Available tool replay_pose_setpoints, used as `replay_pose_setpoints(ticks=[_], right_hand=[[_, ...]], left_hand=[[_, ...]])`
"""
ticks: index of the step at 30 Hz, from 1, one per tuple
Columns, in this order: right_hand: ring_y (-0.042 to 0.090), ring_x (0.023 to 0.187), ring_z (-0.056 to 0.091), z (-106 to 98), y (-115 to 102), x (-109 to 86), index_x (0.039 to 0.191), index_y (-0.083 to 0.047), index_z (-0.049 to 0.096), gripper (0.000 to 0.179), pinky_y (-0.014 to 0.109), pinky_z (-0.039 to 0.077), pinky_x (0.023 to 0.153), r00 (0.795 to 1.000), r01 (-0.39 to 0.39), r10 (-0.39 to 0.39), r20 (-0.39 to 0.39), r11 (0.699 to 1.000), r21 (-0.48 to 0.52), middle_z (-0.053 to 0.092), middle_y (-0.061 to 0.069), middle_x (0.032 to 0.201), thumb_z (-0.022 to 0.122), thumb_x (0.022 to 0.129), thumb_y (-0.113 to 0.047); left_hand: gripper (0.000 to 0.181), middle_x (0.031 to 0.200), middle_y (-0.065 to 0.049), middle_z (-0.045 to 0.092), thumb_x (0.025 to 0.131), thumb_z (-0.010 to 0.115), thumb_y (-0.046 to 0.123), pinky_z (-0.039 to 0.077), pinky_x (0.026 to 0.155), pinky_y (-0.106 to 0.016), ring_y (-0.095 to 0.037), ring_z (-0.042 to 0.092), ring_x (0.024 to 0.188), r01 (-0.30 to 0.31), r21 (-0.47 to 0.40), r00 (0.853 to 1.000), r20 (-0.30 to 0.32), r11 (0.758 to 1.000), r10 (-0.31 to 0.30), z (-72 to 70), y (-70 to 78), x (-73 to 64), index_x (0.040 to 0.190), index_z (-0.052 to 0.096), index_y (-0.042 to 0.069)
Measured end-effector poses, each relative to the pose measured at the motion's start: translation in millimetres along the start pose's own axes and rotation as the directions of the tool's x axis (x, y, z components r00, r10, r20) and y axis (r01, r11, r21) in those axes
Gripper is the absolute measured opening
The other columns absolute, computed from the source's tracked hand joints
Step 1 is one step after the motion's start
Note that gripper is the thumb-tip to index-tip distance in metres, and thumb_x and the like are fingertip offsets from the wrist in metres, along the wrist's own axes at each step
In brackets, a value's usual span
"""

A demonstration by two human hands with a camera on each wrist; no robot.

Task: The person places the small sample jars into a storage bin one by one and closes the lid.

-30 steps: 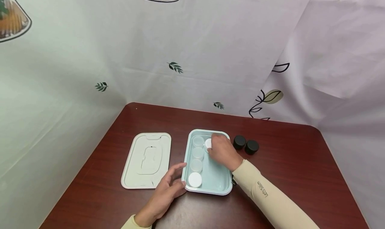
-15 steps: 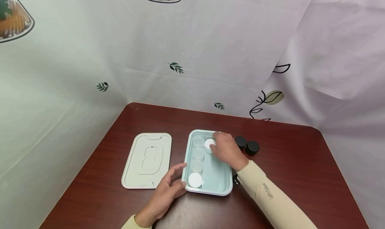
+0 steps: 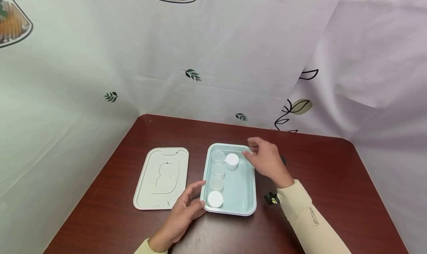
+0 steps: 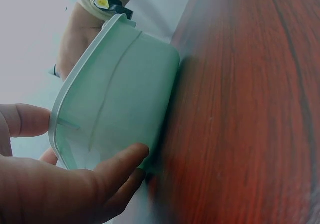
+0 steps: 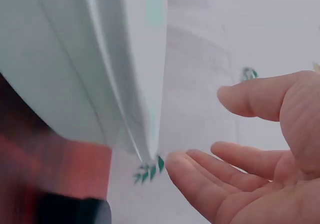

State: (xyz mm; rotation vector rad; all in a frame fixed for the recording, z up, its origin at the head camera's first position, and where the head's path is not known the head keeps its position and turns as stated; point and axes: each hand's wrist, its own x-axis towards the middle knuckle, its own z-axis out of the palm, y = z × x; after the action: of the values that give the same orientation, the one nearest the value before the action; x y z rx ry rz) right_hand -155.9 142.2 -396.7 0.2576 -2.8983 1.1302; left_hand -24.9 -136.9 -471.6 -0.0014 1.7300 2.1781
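Pale-blue tub point(image 3: 239, 189) is standing on the table point(image 3: 320, 180), containing 3 translucent jars point(image 3: 217, 183) and 2 white-topped jars point(image 3: 232, 161). Left hand point(image 3: 182, 211), fingers extended, is touching its side; right hand point(image 3: 267, 159), fingers parted, is holding nothing near the rim.

Dark red table point(image 3: 197, 130) beneath white lid point(image 3: 166, 200), pale-blue tray point(image 3: 239, 189), partly hidden black cylinder point(image 3: 283, 160)

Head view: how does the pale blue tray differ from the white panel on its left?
The pale blue tray has raised walls, while the white panel looks nearly flat. The tray contains small round containers; the panel shows a moulded outline. The left hand touches the tray, while no hand holds the panel. Both are rounded rectangles on the table.
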Motion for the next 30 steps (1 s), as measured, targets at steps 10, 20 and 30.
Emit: replay_pose_setpoints(ticks=[10,20,30], right_hand=[[0.038,0.125,0.069,-34.3,36.7,-3.4,0.146,-0.002,0.059,0.056,0.051,0.057,0.103,0.988,-0.077,0.093,-0.127,0.988,0.133,0.066,0.024,0.14,0.075,0.099,-0.027],[0.037,0.129,0.066,-43.0,72.3,-8.4,0.147,-0.002,0.058,0.059,0.05,0.054,0.106,0.961,-0.175,0.209,-0.182,0.966,0.189,0.066,0.023,0.142,0.075,0.099,-0.032],[0.037,0.129,0.065,-33.4,105.8,-14.6,0.148,-0.004,0.058,0.061,0.053,0.05,0.109,0.942,-0.268,0.298,-0.158,0.945,0.187,0.066,0.022,0.141,0.074,0.098,-0.036]], left_hand=[[0.065,0.164,-0.029,0.032,0.098,0.057,0.001,0.057,0.096,-0.034,-0.028,0.059,0.13,-0.004,-0.008,1.0,-0.005,1.0,0.004,-1.7,-2.1,0.6,0.159,0.036,0.008],[0.065,0.163,-0.029,0.033,0.098,0.057,0.0,0.058,0.096,-0.034,-0.025,0.061,0.128,-0.005,-0.015,1.0,0.003,1.0,0.005,-1.4,-2.6,0.4,0.159,0.036,0.008],[0.065,0.163,-0.03,0.033,0.098,0.058,0.0,0.057,0.096,-0.034,-0.028,0.06,0.129,-0.006,-0.008,1.0,-0.001,1.0,0.006,-1.5,-2.0,1.4,0.159,0.037,0.008]])
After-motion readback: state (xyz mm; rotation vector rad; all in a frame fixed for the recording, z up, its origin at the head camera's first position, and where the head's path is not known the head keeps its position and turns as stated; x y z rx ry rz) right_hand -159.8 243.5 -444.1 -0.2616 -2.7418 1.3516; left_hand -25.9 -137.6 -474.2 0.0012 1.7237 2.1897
